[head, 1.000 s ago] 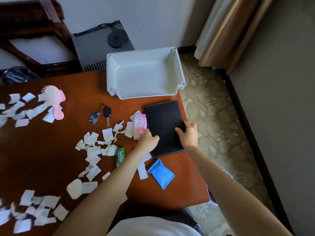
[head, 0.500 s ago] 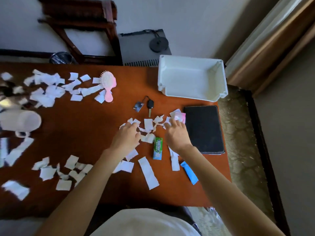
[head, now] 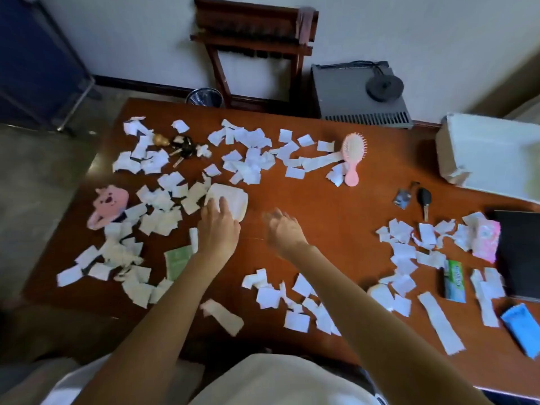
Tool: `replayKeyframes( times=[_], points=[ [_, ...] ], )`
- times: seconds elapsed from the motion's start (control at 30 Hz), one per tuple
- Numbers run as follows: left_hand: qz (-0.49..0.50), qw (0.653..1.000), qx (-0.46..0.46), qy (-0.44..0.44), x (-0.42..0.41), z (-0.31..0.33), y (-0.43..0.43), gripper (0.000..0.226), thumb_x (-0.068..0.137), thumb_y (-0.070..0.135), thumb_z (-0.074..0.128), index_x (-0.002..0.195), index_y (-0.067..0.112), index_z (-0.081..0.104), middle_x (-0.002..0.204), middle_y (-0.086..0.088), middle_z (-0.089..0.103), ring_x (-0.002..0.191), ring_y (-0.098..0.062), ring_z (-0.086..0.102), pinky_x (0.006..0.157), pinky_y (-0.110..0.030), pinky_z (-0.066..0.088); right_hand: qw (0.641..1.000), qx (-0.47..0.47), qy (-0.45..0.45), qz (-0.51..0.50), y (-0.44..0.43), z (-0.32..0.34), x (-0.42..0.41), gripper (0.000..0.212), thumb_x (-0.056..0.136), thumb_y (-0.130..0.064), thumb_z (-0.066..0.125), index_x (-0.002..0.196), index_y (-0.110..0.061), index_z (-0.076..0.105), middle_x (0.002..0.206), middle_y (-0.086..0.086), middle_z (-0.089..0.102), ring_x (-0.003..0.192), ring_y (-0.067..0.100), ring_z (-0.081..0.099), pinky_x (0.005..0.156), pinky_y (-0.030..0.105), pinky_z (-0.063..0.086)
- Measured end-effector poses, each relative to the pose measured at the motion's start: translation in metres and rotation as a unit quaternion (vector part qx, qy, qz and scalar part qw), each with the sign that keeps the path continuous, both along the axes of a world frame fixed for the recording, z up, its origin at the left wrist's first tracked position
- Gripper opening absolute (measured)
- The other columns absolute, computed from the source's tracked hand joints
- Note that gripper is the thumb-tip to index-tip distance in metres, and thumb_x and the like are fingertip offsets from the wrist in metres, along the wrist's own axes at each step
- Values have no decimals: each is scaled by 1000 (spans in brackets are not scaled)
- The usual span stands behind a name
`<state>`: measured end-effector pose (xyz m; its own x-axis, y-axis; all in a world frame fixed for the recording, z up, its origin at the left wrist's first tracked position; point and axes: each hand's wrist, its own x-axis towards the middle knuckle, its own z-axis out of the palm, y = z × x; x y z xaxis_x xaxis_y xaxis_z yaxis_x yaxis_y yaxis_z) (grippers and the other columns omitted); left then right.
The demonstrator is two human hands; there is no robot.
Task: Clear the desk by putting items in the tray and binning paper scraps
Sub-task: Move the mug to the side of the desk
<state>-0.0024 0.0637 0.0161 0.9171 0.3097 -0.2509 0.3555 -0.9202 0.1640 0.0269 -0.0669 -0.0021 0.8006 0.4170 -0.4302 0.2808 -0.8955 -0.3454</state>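
A: Any writing legible?
B: None. The green pack [head: 453, 280] at 4 o'clock is blurring out.
A: Hands?
B: Left hand [head: 219, 229] is resting straight fingers on the white cup [head: 233, 200] at its 12 o'clock. Right hand [head: 285, 232], at its 3 o'clock, is hovering with fingers loosely spread, holding nothing.
A: Surroundings?
B: On the desk [head: 336, 206], the tray [head: 455, 147] is sitting at 2 o'clock and paper scraps [head: 251, 159] are lying everywhere.

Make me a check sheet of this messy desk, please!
Surface: brown desk, littered.
Job's things: paper scraps all over; white tray far right; bin on floor behind; hairbrush, car key, key bunch, plush toy, gum pack, blue packet, black notebook lying on desk.
Clutter: nothing seen besides those.
Hands: left hand touches a white tub; right hand hovers, blurred, holding nothing.
Cables: black cord on the grey box.
Surroundings: wooden rack by the wall.
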Motion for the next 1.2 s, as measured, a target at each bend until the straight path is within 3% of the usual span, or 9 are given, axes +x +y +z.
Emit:
replayKeyframes(
  times=[0.17,0.43,0.63,0.73,0.83,0.97,1.03,1.1,1.2],
  points=[
    [100,977,-184,43,17,-8,59,67,97,29,45,149,3,12,153,-16,25,140,-32,28,109,-40,34,999,23,-18,-21,58,7,18,58,97,-19,44,147,-14,16,150,11,31,137,31,34,116,40,24],
    [153,916,-370,-9,41,-19,65,38,91,16,58,125,3,48,126,-14,58,113,-28,57,79,-27,50,991,84,14,-107,68,-8,31,59,91,-14,55,144,-19,28,138,10,48,115,31,56,92,37,53],
    [-91,970,-212,-77,26,-22,36,34,91,8,56,125,5,51,121,-12,61,106,-25,64,82,-26,53,978,112,49,-172,37,-21,26,48,89,-21,62,132,-15,41,123,7,59,107,26,62,87,34,56],
    [-208,967,-129,-73,16,-28,24,42,93,8,53,134,10,45,125,-9,60,106,-22,65,85,-26,54,971,116,79,-193,23,-25,21,53,85,-26,67,131,-14,43,122,7,60,108,25,61,85,30,55],
    [-240,962,-128,-38,7,-36,19,38,94,9,51,132,13,46,122,-8,61,104,-22,66,85,-27,54,966,124,95,-205,16,-31,17,56,84,-27,68,133,-13,43,126,9,59,111,25,60,87,31,54],
    [-277,941,-175,-84,0,-39,29,30,80,5,63,110,8,60,107,-9,66,86,-25,69,64,-23,55,971,139,95,-170,11,-37,18,54,84,-29,67,132,-14,45,123,8,61,109,24,61,89,37,56],
    [-237,947,-167,-136,-2,-38,35,39,68,0,70,106,6,62,108,-12,64,90,-27,66,62,-26,56,976,140,84,-147,9,-40,19,58,83,-27,69,133,-13,44,125,8,60,111,24,60,90,37,55],
    [-124,967,-164,-147,2,-36,39,48,69,-5,68,115,5,57,118,-13,56,107,-26,56,77,-29,55,981,134,63,-125,8,-43,22,62,82,-24,70,135,-11,42,128,9,57,115,25,58,93,37,54],
    [53,973,-220,-44,18,-46,44,51,84,-5,54,132,6,43,134,-12,46,126,-26,44,100,-36,43,991,96,60,-76,9,-46,25,68,81,-24,71,138,-10,36,133,10,51,123,27,50,100,40,49]
  ],
)
